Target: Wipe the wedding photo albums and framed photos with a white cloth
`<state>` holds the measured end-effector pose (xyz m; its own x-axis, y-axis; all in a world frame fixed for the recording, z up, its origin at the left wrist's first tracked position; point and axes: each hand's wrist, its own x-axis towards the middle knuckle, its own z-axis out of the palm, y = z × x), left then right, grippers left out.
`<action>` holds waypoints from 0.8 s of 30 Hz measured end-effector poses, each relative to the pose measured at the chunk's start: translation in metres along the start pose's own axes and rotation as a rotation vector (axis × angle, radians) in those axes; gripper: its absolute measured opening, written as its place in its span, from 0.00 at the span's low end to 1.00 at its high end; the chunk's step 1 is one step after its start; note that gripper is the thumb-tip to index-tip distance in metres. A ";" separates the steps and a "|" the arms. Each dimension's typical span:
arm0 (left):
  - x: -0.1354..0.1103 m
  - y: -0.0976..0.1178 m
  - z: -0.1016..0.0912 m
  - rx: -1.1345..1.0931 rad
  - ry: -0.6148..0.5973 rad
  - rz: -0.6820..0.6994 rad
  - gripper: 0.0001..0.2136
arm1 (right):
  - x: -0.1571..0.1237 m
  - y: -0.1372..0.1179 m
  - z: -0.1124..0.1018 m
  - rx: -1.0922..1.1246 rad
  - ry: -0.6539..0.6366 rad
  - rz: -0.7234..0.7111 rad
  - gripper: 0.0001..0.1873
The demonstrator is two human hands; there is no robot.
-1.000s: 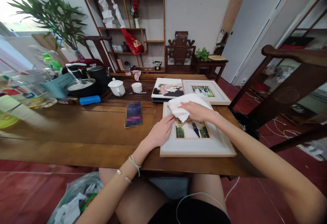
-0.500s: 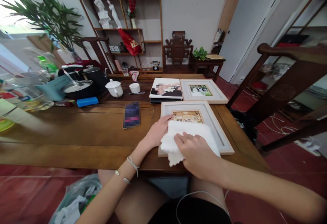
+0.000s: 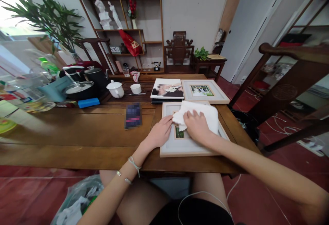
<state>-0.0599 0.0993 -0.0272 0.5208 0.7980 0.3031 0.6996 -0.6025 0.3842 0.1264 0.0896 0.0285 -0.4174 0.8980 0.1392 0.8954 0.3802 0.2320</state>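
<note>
A picture frame [image 3: 180,147] with a pale wood edge and white mat lies flat on the brown wooden table [image 3: 77,129] in front of me. My left hand [image 3: 159,133] rests on the frame's left border, fingers stretched flat. My right hand [image 3: 197,125] presses a white cloth [image 3: 203,113] onto the frame's glass, fingers curled over the cloth. The cloth and my hand hide most of the photo; only a green corner shows.
A second frame [image 3: 205,91] and a photo book [image 3: 167,88] lie further back. A phone [image 3: 133,115] sits left of the frame. A teapot [image 3: 116,88], cup, pots and a blue block stand at the left. A wooden chair [image 3: 295,77] is at right, a plastic bag [image 3: 77,201] on the floor.
My right hand has carried the cloth from the frame's near edge back up over its middle and far part. My left hand has stayed on the frame's left border.
</note>
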 end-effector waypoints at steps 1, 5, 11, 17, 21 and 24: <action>0.000 0.000 0.000 0.007 0.000 -0.003 0.20 | 0.008 0.011 0.004 -0.006 0.046 0.015 0.25; 0.001 0.000 0.001 0.017 -0.024 -0.011 0.22 | 0.027 0.050 0.023 -0.047 0.205 -0.084 0.27; 0.000 -0.001 0.001 0.036 -0.029 -0.008 0.22 | 0.026 0.074 0.038 0.134 0.012 -0.116 0.38; 0.001 -0.001 0.001 0.030 -0.003 -0.009 0.21 | -0.010 0.038 0.012 0.177 -0.118 -0.078 0.37; 0.000 -0.001 0.000 0.006 -0.003 0.059 0.20 | -0.050 0.001 -0.012 0.325 -0.167 -0.182 0.38; -0.001 -0.002 -0.001 -0.005 -0.016 0.087 0.19 | -0.071 -0.010 -0.017 0.420 -0.118 -0.276 0.40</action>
<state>-0.0616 0.0997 -0.0273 0.5872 0.7427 0.3217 0.6488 -0.6696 0.3615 0.1441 0.0181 0.0331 -0.6482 0.7614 0.0120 0.7497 0.6409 -0.1649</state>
